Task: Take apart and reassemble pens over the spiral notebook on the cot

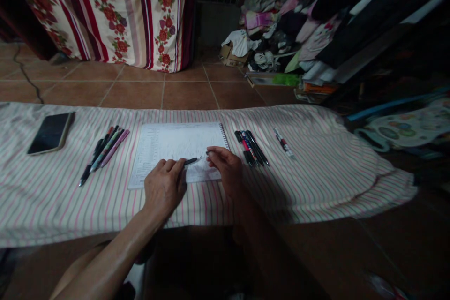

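Observation:
A spiral notebook (176, 145) lies open on a striped cloth (316, 178) spread over the tiled floor. Over its near edge my left hand (164, 186) has its fingers curled around the dark end of a pen (195, 160). My right hand (225, 167) pinches the pen's other, lighter end. The two hands are almost touching, with the pen stretched between them just above the page.
Several pens (103, 150) lie in a row left of the notebook, several more pens (251, 147) to its right, and one apart (283, 142). A phone (51, 132) rests at the far left. A floral curtain (116, 9) and a clothes pile (291, 23) stand behind.

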Tool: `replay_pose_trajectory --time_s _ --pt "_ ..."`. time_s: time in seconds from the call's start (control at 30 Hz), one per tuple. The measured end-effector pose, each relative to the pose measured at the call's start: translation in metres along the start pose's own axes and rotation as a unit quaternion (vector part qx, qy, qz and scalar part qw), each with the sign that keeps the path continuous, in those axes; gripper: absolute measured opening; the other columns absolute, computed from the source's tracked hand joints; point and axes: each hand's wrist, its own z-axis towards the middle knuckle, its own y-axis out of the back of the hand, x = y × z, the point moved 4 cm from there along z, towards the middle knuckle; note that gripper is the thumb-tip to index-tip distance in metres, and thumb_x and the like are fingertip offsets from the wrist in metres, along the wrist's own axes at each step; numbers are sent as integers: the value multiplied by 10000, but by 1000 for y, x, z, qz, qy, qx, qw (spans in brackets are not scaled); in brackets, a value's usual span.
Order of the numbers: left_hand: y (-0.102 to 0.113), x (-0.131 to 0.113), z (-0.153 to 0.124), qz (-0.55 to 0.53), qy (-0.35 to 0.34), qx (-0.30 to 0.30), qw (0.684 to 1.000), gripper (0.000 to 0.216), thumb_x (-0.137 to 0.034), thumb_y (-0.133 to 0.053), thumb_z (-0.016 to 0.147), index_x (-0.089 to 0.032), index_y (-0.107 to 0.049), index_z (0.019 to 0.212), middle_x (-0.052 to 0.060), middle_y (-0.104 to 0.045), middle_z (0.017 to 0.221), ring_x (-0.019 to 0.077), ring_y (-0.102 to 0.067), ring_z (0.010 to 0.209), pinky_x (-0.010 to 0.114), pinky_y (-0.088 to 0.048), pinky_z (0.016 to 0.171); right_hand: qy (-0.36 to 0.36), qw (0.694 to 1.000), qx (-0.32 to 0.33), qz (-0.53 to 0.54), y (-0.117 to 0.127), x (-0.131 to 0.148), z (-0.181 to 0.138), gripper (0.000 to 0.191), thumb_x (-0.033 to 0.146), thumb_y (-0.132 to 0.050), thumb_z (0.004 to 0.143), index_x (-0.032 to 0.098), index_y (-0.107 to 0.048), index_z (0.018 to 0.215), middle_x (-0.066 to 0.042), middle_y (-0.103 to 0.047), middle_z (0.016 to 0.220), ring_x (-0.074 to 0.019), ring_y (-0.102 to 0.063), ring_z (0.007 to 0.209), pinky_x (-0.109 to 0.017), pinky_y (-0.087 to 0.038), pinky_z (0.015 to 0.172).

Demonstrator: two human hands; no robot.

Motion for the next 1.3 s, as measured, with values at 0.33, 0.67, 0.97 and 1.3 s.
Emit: replay_pose_trajectory --time_s 0.33,0.67,0.97,1.3 --pt "-2 2 0 -7 -8 -22 1000 386 -179 -493 777 -175 -597 1148 60 -660 895 248 -515 835 353 -424 695 -11 1000 4 15 -2 -2 -1 238 333 -674 667 181 -692 849 -15 -685 667 -135 -634 622 -250 -502 578" --pt "-1 0 0 -8 -15 -30 999 365 -183 -483 789 -172 -602 1134 68 -661 879 249 -524 818 354 -411 689 -17 1000 17 6 -3 -4 -1 259 356 -674 664 181 -692 854 -14 -678 652 -132 -624 600 -257 -506 576" --pt "-4 -2 1 -7 -14 -19 1000 333 -202 -468 820 -180 -601 1125 60 -663 866 242 -521 799 354 -407 672 3 999 32 -9 -5 -10 1 241 350 -664 674 179 -693 841 -23 -676 653 -132 -619 595 -245 -504 552" --pt "-7 -2 0 3 -18 -19 1000 326 -215 -460 832 -192 -590 1129 59 -657 864 238 -524 801 348 -402 676 7 999 46 -21 -7 -8 -1 240 357 -662 671 186 -696 836 -12 -668 620 -129 -611 564 -249 -514 539"
